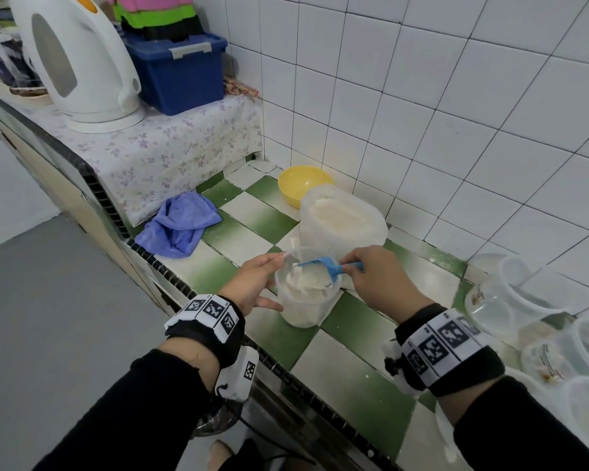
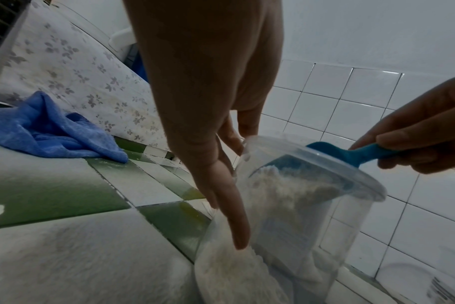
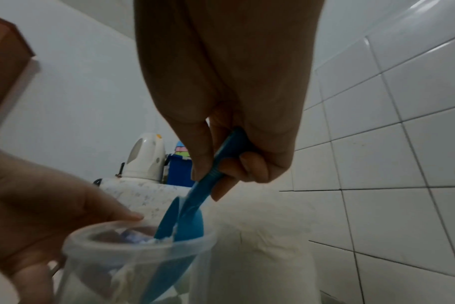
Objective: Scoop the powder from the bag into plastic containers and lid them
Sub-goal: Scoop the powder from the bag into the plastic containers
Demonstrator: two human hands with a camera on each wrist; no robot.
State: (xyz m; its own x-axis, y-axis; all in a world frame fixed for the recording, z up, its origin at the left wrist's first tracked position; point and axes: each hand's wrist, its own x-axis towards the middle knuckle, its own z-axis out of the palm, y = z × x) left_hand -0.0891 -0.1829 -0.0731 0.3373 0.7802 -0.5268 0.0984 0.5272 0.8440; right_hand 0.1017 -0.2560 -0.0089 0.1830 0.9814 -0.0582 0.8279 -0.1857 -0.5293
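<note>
I see the clear round plastic container (image 1: 306, 294) standing on the green-and-white checked tile counter (image 1: 351, 379), tilted a little, with white powder (image 1: 303, 283) heaped inside close to the rim. My right hand (image 1: 378, 277) has thumb and fingers curled and clamped on the handle of the small blue plastic scoop (image 1: 330, 266); the scoop's bowl sits tipped down inside the container's mouth, with powder at its lip. My left hand (image 1: 255, 283) braces the container from its nine o'clock side: the fingers are nearly straight and slightly spread, lying along the wall, one fingertip at the rim, the thumb touching the near side. They rest on it rather than wrap it.

At twelve o'clock from the container, touching or just behind it, stands the open translucent plastic bag of powder (image 1: 344, 222). Beyond the bag, toward eleven o'clock, sits a yellow plastic bowl (image 1: 303, 186) in the corner of the white tiled wall (image 1: 456, 113). At ten o'clock a crumpled blue cloth (image 1: 179, 226) lies on the counter edge, against a raised ledge draped in a floral cover (image 1: 164, 144). On that ledge stand a white electric kettle (image 1: 79, 59) and a dark blue lidded storage box (image 1: 181, 73). At three to four o'clock, well apart, several empty clear plastic tubs (image 1: 524, 300) cluster along the counter. The grey floor (image 1: 48, 317) lies at eight o'clock.
</note>
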